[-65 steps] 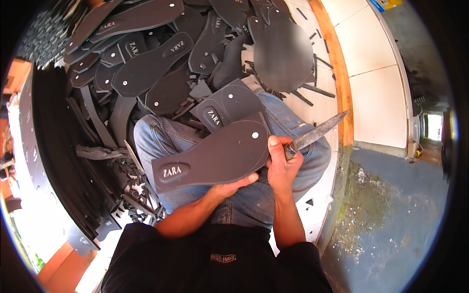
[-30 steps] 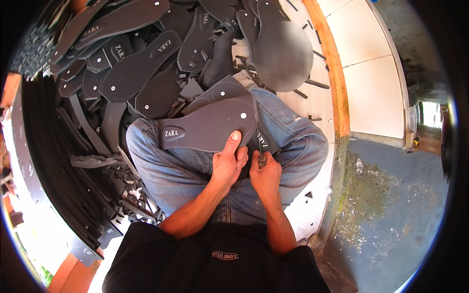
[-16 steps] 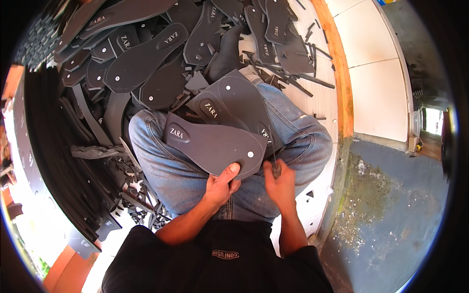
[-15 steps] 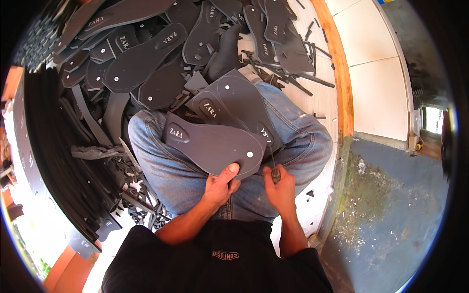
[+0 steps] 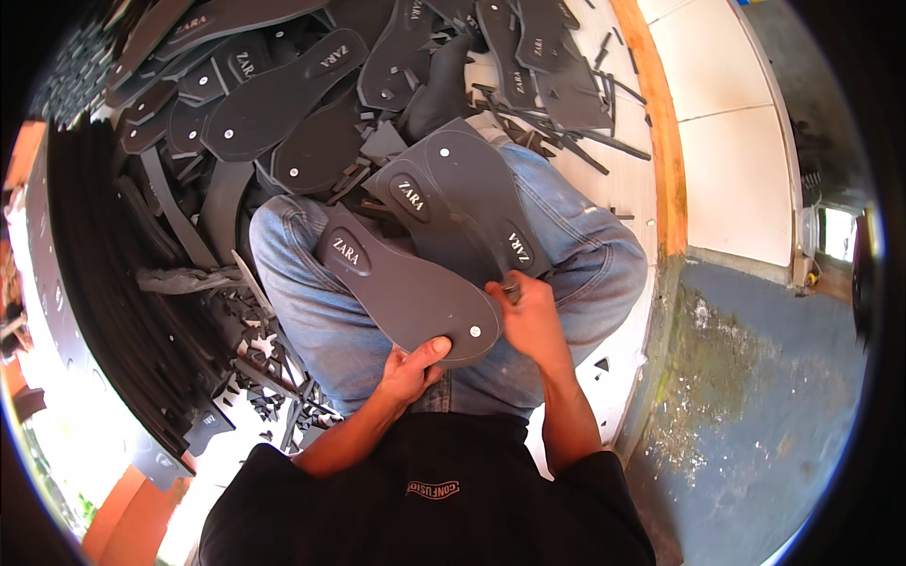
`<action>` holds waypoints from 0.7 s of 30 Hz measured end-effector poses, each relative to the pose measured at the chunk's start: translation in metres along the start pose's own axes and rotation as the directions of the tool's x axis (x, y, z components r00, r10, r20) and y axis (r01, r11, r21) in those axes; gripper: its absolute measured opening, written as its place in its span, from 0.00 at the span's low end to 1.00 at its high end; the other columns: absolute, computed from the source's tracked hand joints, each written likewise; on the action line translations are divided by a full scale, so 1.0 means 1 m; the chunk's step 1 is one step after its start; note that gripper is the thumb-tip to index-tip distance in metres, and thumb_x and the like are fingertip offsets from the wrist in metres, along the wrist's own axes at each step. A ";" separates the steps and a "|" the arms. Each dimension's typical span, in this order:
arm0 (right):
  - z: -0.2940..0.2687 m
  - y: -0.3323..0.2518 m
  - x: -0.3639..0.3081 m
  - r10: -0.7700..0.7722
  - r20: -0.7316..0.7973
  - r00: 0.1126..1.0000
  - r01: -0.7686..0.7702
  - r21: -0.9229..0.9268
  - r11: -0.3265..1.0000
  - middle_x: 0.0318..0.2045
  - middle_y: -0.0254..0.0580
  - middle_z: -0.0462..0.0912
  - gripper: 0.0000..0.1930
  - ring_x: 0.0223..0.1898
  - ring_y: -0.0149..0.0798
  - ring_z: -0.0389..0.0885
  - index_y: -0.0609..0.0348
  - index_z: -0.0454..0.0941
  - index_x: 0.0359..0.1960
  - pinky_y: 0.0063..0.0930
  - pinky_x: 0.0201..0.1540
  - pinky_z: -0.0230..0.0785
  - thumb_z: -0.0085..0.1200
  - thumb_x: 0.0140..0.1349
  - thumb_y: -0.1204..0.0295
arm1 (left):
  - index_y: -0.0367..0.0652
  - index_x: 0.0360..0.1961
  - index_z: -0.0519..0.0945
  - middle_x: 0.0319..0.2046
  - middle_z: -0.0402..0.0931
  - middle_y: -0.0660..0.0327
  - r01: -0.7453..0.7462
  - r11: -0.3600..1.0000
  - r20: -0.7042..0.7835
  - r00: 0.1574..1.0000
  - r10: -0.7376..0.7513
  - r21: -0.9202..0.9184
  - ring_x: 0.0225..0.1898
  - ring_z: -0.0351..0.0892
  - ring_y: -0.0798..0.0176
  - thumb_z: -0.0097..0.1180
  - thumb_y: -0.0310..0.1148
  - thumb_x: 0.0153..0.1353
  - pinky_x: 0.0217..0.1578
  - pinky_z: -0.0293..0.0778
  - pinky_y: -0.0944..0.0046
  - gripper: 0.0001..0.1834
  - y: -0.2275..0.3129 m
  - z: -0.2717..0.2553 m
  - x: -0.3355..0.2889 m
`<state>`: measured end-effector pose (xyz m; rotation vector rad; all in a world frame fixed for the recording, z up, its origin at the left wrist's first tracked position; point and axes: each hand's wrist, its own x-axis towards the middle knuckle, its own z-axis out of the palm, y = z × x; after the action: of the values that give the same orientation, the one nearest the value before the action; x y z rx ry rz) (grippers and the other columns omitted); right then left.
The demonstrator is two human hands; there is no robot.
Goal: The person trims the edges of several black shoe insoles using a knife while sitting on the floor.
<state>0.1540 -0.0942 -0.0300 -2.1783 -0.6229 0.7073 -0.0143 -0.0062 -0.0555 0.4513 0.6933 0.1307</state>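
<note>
I watch the left hand (image 5: 411, 372) grasp a sole (image 5: 406, 297) while the right hand (image 5: 531, 321) clenches a knife (image 5: 511, 289) at its right edge.
Half a second on, the sole's wide end sits nearer, the right hand farther. Over the lap (image 5: 599, 259), near-left of a sheet (image 5: 467, 212), the sole bears white lettering (image 5: 346, 251).

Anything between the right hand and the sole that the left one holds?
Nothing visible: the right hand, around the knife handle, is at the sole's rounded end. The left hand grips that end's near side.
</note>
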 end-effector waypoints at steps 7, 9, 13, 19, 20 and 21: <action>-0.004 -0.020 -0.024 0.211 0.402 0.891 -0.379 0.402 0.834 0.16 0.25 0.70 0.10 0.18 0.19 0.63 0.62 0.77 0.29 0.17 0.20 0.55 0.58 0.59 0.66 | 0.39 0.52 0.69 0.37 0.76 0.58 0.001 1.000 -0.065 0.998 -0.001 -0.004 0.30 0.77 0.64 0.57 0.43 0.58 0.28 0.74 0.66 0.25 0.026 -0.023 0.005; 0.000 -0.011 -0.039 0.134 0.450 0.883 -0.340 0.416 0.843 0.16 0.24 0.69 0.10 0.20 0.18 0.63 0.62 0.78 0.30 0.17 0.22 0.55 0.59 0.58 0.66 | 0.38 0.52 0.69 0.40 0.77 0.56 -0.218 0.969 -0.231 0.955 0.186 -0.119 0.36 0.80 0.61 0.53 0.45 0.61 0.35 0.79 0.63 0.25 0.072 -0.019 0.019; 0.005 -0.006 -0.065 0.151 0.472 0.869 -0.377 0.432 0.819 0.14 0.28 0.70 0.13 0.19 0.23 0.66 0.63 0.77 0.27 0.22 0.23 0.58 0.58 0.58 0.64 | 0.38 0.43 0.74 0.32 0.79 0.60 -0.212 0.975 -0.259 0.940 0.222 0.064 0.31 0.81 0.66 0.55 0.38 0.61 0.30 0.79 0.66 0.16 0.123 -0.036 0.047; 0.016 -0.012 -0.042 0.040 0.091 0.995 -0.035 -0.053 0.998 0.09 0.47 0.68 0.19 0.12 0.49 0.69 0.63 0.70 0.18 0.36 0.18 0.60 0.56 0.58 0.60 | 0.38 0.33 0.77 0.27 0.79 0.62 -0.046 0.964 -0.015 0.999 0.052 0.263 0.26 0.79 0.71 0.60 0.36 0.58 0.27 0.75 0.74 0.11 0.122 -0.002 0.023; 0.017 -0.011 -0.042 0.026 0.093 0.995 -0.020 -0.072 0.997 0.09 0.47 0.68 0.19 0.12 0.50 0.69 0.63 0.70 0.17 0.37 0.18 0.60 0.56 0.58 0.61 | 0.38 0.33 0.77 0.26 0.79 0.62 -0.038 0.965 -0.016 0.999 0.043 0.259 0.26 0.79 0.71 0.60 0.36 0.57 0.28 0.75 0.74 0.11 0.122 -0.001 0.022; 0.018 -0.011 -0.044 0.023 0.099 0.995 -0.016 -0.076 0.997 0.09 0.47 0.67 0.19 0.12 0.50 0.69 0.62 0.70 0.18 0.37 0.18 0.61 0.56 0.58 0.61 | 0.38 0.33 0.78 0.26 0.79 0.62 -0.032 0.967 -0.018 0.999 0.038 0.255 0.26 0.79 0.71 0.60 0.36 0.57 0.29 0.75 0.74 0.12 0.121 0.000 0.020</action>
<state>0.1077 -0.1061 -0.0194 -2.2314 -0.6908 0.8190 0.0049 0.1081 -0.0140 0.7095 0.7284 0.0805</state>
